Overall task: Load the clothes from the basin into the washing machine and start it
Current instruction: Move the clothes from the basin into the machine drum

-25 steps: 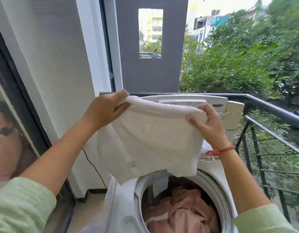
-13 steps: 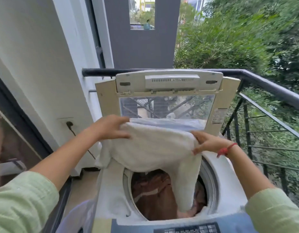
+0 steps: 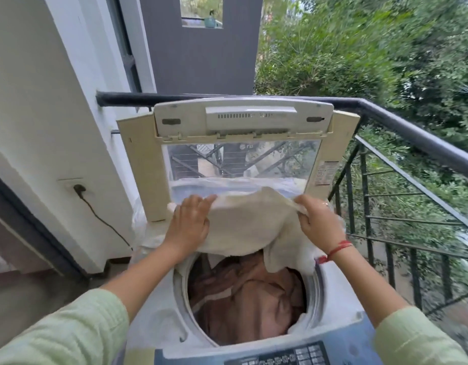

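Note:
A top-loading washing machine (image 3: 159,320) stands before me with its lid (image 3: 243,119) raised upright. Pinkish-brown clothes (image 3: 254,299) fill the drum. My left hand (image 3: 188,222) and my right hand (image 3: 317,222) each grip an edge of a white towel (image 3: 248,225), which is spread over the back rim of the drum. One corner of the towel hangs down into the drum on the right. The control panel (image 3: 280,358) runs along the bottom edge. No basin is in view.
A black balcony railing (image 3: 411,135) runs behind and to the right of the machine, with trees beyond. A wall socket with a plugged black cable (image 3: 79,189) is on the white wall at the left. A dark door frame stands at the far left.
Both hands have come down with the towel from chest height to the drum's back rim. The view has tilted down, so the lid and control panel now show.

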`<state>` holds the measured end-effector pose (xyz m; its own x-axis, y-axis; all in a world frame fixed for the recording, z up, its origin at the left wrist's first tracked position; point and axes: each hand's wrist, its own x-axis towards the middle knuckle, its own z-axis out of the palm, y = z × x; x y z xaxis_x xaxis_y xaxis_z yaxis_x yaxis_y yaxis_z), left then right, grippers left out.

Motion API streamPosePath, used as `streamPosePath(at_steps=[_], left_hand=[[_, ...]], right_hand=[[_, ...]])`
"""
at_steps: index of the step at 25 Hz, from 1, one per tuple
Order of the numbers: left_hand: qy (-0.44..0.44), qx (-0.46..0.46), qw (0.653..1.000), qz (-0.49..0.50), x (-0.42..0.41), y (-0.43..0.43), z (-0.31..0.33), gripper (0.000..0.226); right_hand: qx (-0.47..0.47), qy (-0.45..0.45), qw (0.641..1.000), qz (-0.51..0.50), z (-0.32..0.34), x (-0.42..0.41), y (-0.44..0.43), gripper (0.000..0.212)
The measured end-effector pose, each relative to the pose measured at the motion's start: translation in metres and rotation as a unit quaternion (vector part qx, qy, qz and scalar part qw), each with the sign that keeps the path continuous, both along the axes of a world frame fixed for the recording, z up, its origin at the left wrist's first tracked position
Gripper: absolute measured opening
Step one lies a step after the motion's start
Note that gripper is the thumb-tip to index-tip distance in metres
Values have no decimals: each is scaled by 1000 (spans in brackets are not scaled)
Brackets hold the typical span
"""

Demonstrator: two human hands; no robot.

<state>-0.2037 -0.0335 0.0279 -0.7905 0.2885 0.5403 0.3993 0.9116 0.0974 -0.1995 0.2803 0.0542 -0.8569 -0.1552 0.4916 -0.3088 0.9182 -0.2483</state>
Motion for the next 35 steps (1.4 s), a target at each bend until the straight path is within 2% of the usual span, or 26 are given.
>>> streamPosePath(at_steps=[1, 2, 3, 4, 5, 6, 7, 8, 9, 11, 14, 16, 21, 22, 23, 26, 28, 30, 32, 33, 35], left_hand=[[-108, -52, 992, -29, 16, 4, -23, 48], [-269, -102, 956, -52, 31, 6, -42, 44], [-446, -167, 877, -68, 45, 8, -60, 40], [-576, -220, 784, -67, 55, 12, -73, 41], [-639, -244, 728, -56, 58, 17, -85, 44], [-653, -235, 718, -50, 59, 22, -87, 44], [-652, -178, 736, -41, 57, 26, -86, 43], [-653, -82, 753, -26, 55, 29, -84, 41], [-655, 8, 755, -22, 51, 32, -85, 40], [-666, 83, 741, -26, 47, 34, -86, 38], [-671, 32, 741, -11, 45, 30, -98, 36], [-671, -7, 741, -9, 42, 27, -107, 39], [-617, -27, 784, 70, 38, 34, -150, 85], [-624, -24, 776, 89, 37, 39, -163, 96], [-650, -27, 754, 95, 35, 45, -183, 109], [-763, -64, 632, 119, 37, 72, -242, 142], [-797, -94, 576, 159, 46, 87, -272, 147], [-793, -98, 568, 195, 52, 100, -293, 144], [-773, -77, 586, 231, 49, 107, -304, 138], [-761, -54, 597, 249, 47, 109, -312, 135], [-738, -8, 617, 273, 44, 111, -322, 126]], right_hand=[[89, -148, 983, 57, -12, 6, 4, 29], [173, -320, 924, 117, -26, 15, 4, 32], [225, -475, 838, 147, -40, 25, 1, 38], [263, -592, 750, 133, -51, 37, -4, 36], [259, -660, 698, 102, -58, 45, -10, 29], [239, -678, 690, 80, -64, 50, -12, 21], [215, -670, 706, 79, -66, 52, -14, 15], [192, -642, 738, 80, -66, 51, -17, 16], [172, -611, 770, 69, -66, 48, -18, 22], [137, -570, 808, 54, -70, 41, -22, 35], [104, -580, 806, 52, -81, 34, -33, 42], [124, -590, 795, 60, -98, 31, -39, 49], [230, -577, 784, 4, -158, 21, -54, 108], [247, -582, 774, -15, -173, 18, -56, 117], [269, -596, 756, -31, -189, 16, -58, 124], [320, -650, 687, -54, -240, 10, -61, 130], [345, -682, 643, -52, -267, 11, -60, 129], [328, -695, 636, -62, -287, 8, -58, 134], [307, -690, 652, -72, -304, 2, -53, 137], [299, -684, 661, -77, -313, -2, -51, 130], [279, -663, 690, -83, -326, -4, -48, 97]])
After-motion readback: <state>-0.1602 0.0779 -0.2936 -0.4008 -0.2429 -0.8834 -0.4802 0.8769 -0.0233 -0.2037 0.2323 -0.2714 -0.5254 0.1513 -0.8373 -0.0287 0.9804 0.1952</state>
